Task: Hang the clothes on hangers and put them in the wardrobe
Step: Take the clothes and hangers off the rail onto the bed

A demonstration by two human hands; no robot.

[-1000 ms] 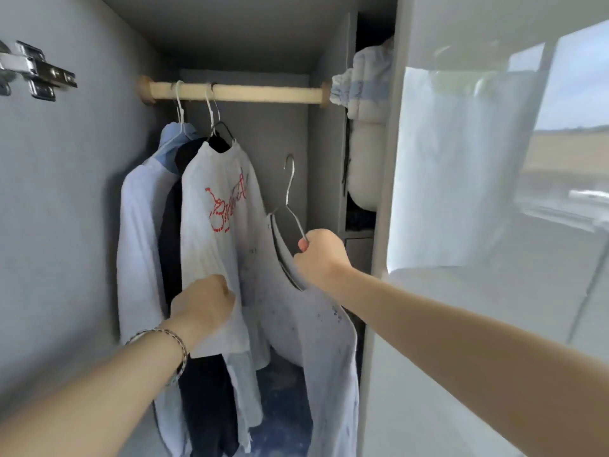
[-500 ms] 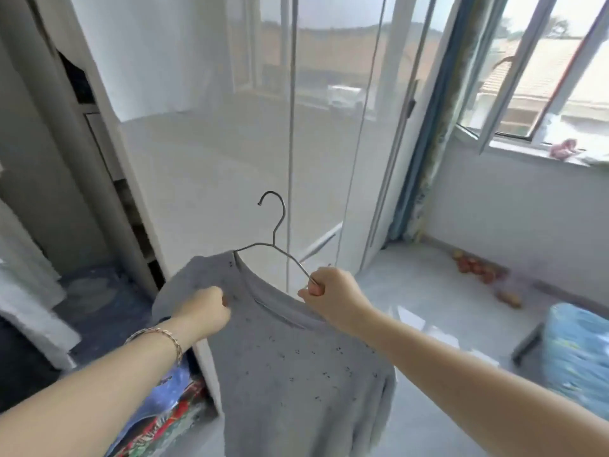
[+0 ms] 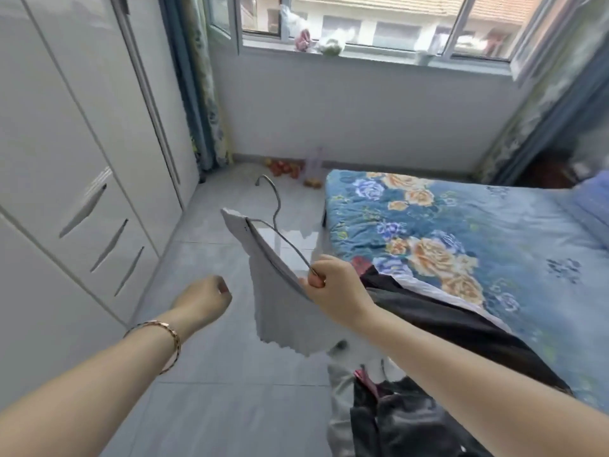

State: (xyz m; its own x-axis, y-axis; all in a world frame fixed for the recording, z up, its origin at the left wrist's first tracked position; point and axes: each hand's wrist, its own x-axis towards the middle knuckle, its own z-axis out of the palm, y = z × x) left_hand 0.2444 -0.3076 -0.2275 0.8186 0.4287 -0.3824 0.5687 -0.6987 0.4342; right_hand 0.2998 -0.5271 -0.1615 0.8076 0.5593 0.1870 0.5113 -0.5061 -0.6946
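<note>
Grey shirt [image 3: 276, 308] on hanger [image 3: 278, 206], now gripped by right hand [image 3: 333, 285] only.

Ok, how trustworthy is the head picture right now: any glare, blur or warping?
Head view: daylight from the window is even, no harsh shadows; the wide-angle lens bows the glossy white wardrobe doors, which carry soft glare; the pale grey garment on the thin metal wire hanger in the right hand has a jagged, smeared lower edge.

Grey top [image 3: 280, 291] on wire hanger [image 3: 275, 222], tilted, midair.
</note>
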